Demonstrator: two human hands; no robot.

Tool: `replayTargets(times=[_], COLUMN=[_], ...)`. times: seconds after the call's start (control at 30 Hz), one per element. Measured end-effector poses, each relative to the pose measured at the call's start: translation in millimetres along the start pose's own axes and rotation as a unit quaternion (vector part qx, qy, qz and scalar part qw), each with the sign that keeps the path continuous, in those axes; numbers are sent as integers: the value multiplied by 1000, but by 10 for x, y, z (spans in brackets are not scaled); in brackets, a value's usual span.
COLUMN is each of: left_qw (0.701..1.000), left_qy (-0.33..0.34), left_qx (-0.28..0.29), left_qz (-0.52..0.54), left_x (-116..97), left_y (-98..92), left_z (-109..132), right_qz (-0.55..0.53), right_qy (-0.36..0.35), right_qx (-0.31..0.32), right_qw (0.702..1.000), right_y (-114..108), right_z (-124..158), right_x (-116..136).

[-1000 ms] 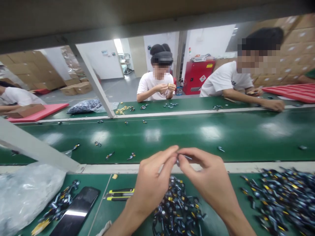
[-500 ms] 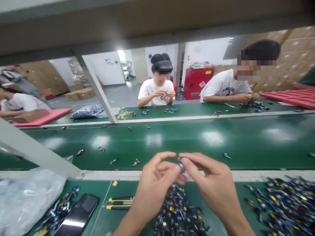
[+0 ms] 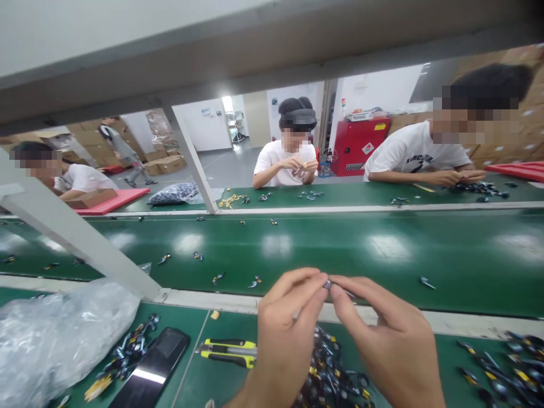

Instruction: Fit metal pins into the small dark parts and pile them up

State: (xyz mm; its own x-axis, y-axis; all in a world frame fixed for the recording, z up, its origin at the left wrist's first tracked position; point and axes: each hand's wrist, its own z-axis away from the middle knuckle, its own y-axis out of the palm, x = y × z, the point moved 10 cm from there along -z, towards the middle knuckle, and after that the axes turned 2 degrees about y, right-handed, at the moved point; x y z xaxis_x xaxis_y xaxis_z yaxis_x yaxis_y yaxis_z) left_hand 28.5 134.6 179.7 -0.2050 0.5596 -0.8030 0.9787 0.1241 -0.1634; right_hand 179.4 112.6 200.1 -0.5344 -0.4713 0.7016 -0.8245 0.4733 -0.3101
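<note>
Green bench [image 3: 229,326] had its parts pile [image 3: 334,371] handily near, left hand [image 3: 289,323] and right hand [image 3: 395,340] fingertips pinched together on one small part [image 3: 327,283], probably for control.

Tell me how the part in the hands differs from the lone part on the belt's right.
Place: the held part is pinched by the left hand and right hand; the lone part lies untouched on the green belt.
View: the held part is largely hidden, while the lone part shows whole.
Both look small and greyish.
</note>
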Motion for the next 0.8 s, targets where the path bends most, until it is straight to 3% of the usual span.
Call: replayTargets(times=[0.17,0.27,0.43,0.6,0.8], left_qw=[999,999,1000,999,1000], left_qy=[-29,-34,21,46,5], left_qx=[35,18,7,4,-4], left_qz=[17,15,-16,2,30], left_x=[16,41,-15,-78,25], left_y=[26,-24,-50,-38,-41], left_z=[-29,-41,-79,-75,-52], right_qz=[-24,-80,-260,-337,-383], right_qy=[17,99,275,363,362], right_qx=[23,64,213,171,225], right_qw=[999,990,901,852,819], right_y=[54,125,409,416,521], right_z=[7,10,142,192,220], right_x=[-20,-191,-555,-768,-575])
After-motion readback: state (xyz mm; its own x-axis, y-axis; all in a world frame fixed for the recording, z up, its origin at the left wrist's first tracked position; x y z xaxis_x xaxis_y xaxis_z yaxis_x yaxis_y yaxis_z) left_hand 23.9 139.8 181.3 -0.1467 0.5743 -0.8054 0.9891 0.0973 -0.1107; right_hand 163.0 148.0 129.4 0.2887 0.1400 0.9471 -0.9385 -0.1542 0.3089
